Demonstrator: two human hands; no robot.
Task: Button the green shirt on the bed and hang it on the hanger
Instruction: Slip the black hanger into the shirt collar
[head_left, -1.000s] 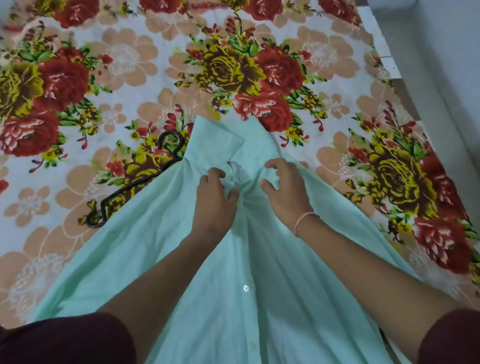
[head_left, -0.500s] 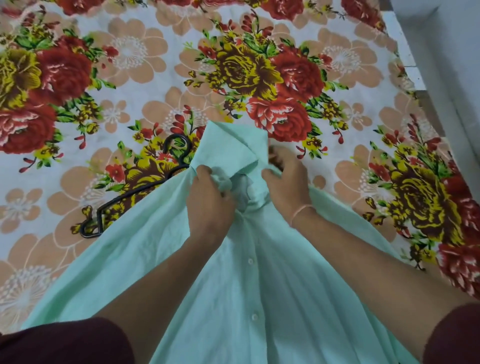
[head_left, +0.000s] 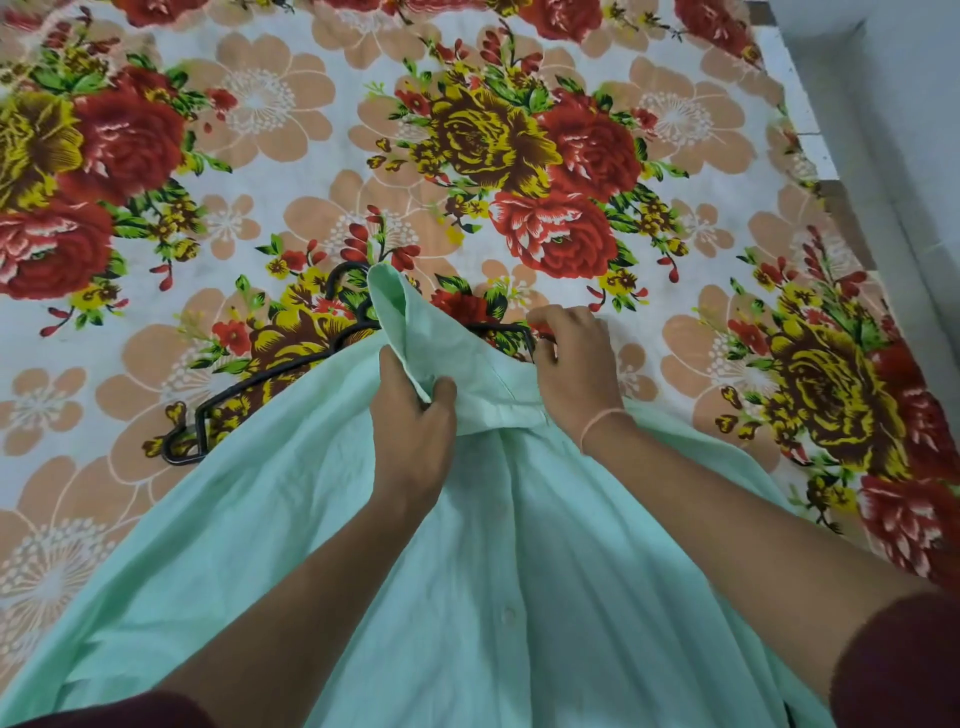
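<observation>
Shirt: the green shirt (head_left: 467, 571) lay spread on the bed (head_left: 311, 182), its wide lower part toward the camera and its neck end pointing away.
Collar: the collar (head_left: 395, 312) stood up off the sheet in a tall fold, and what a peak it made!
Left grip: the left grip (head_left: 410, 431) was clenched on the collar's lower edge, thumb on one side and fingers on the other, cloth bunched between them.
Right grip: the right grip (head_left: 571, 364) sat at the shirt's far right edge, fingers curled tight just where the hanger's end poked out (cloth or hanger in there? I could not tell).
Hanger: the black hanger (head_left: 270, 376) lay flat on the bed under the shirt's neck end, its left arm sticking out from beneath the cloth, its hook showing just beside the raised collar, a short stretch of bar visible next to the right grip.
Button: one pale button (head_left: 508, 614) showed on the front strip, low down between the two forearms.
Wrist: a thin pink thread (head_left: 597, 421) circled the right wrist.
Sleeves: dark maroon sleeves (head_left: 904, 665) filled the bottom corners.
Bed sheet: big red, yellow and peach flowers on white, running out to the bed's right edge.
</observation>
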